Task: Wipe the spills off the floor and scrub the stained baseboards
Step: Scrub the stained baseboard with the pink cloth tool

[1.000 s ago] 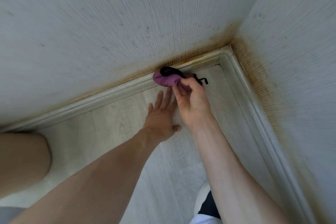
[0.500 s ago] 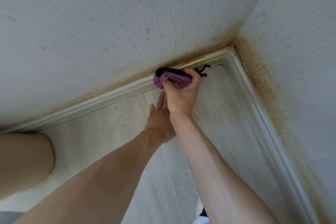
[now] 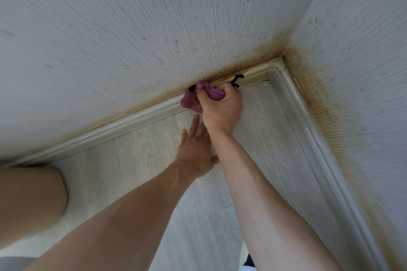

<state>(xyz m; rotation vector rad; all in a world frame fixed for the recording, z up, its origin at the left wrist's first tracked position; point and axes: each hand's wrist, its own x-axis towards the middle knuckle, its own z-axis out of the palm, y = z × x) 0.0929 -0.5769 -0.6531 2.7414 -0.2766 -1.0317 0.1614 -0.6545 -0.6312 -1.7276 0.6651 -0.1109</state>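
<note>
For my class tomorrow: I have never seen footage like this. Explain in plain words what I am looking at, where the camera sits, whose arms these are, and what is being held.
There is no machine here: a person wears one wide-angle camera on the head, looking down at their own two bare arms. You see the corner of a room from above. The right hand has its grip curled round a purple cloth with black trim and presses it against the baseboard along the far wall. The left hand lies flat, fingers straight, on the pale floor, apparently as a prop. Brownish-orange staining runs along the wall just above the baseboards and is heaviest at the corner. At the lower left is the person's bare knee.
</note>
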